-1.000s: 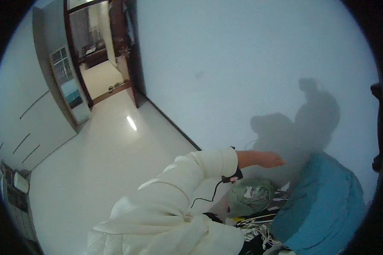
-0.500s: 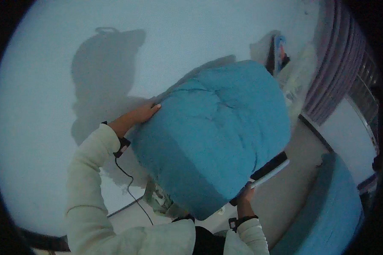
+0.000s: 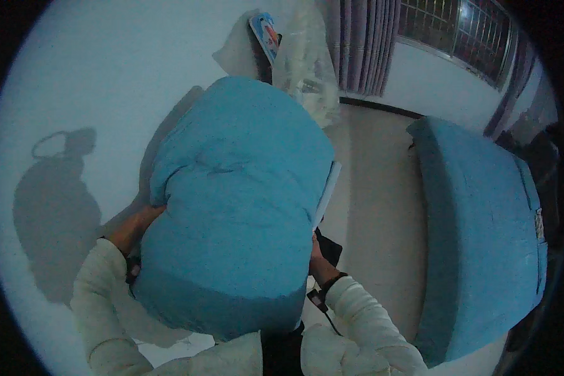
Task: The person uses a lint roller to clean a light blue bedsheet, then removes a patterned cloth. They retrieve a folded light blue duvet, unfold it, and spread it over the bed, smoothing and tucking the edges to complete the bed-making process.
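A big, bulky blue quilt [image 3: 238, 207], folded into a thick bundle, sits in front of my body. My left hand [image 3: 149, 214] grips its left side, with the fingertips hidden in or behind the cloth. On the opposite side, my right hand [image 3: 318, 260] holds the bundle's edge, its fingers mostly covered. A flat white-edged board or panel [image 3: 327, 195] shows along the quilt's right side, just above my right hand. Close by that hand is a dark flat piece [image 3: 329, 246], whose kind I cannot make out.
A pale wall [image 3: 62, 81] rises on the left. Against it, beyond the quilt, stand a colourful flat item [image 3: 265, 34] and a translucent plastic-wrapped thing [image 3: 304, 69]. A blue-covered bed [image 3: 482, 244] lies to the right across a strip of floor [image 3: 382, 219]. Purple curtains [image 3: 363, 47] hang beside a barred window [image 3: 454, 34].
My view has swung right, bringing the bed and window further in. The quilt has turned more upright before me, and my left hand has moved from its upper edge down its left side.
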Available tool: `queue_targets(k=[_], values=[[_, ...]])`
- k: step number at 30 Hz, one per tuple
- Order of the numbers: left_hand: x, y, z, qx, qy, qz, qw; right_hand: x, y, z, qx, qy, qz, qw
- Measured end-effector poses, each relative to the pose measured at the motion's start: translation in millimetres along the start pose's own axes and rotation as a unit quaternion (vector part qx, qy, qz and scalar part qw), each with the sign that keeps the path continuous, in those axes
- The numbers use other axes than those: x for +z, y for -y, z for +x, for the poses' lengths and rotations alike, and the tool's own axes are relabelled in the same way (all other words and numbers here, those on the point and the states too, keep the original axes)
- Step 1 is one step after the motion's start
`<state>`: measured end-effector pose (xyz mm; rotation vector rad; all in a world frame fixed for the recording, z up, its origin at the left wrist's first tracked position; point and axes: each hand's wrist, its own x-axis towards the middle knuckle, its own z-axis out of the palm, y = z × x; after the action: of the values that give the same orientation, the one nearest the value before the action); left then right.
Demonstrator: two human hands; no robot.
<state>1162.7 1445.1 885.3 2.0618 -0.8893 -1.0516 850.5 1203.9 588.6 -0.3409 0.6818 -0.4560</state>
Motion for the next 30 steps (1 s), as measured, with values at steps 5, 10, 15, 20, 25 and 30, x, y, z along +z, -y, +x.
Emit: queue_targets(k=[5, 10, 15, 20, 25, 30], values=[[39.7, 4.1, 6.2, -0.055, -0.023, -0.035, 0.998, -42.5, 9.8, -24.4, -0.032, -0.013, -0.024, 0.999], [79.9, -36.1, 4.6, 0.037, 0.005, 0.036, 0.999, -86.8, 24.0, -51.0, -0.086, -0.066, -0.019, 0.994], [116.6, -105.2, -26.2, 0.009, -0.049, 0.104, 0.993, -119.1, 39.5, -73.4, -0.130, -0.107, -0.005, 0.986], [143.6, -144.3, -22.1, 0.091, 0.012, 0.112, 0.989, -147.5, 50.1, -90.4, -0.186, -0.149, 0.013, 0.971], [130.2, -166.3, 7.9, 0.228, 0.101, 0.127, 0.960, -165.5, 45.5, -99.7, -0.259, -0.206, 0.073, 0.941], [118.8, -182.0, 30.4, 0.292, 0.178, 0.101, 0.934, -172.9, 25.5, -107.2, -0.324, -0.257, 0.121, 0.902]])
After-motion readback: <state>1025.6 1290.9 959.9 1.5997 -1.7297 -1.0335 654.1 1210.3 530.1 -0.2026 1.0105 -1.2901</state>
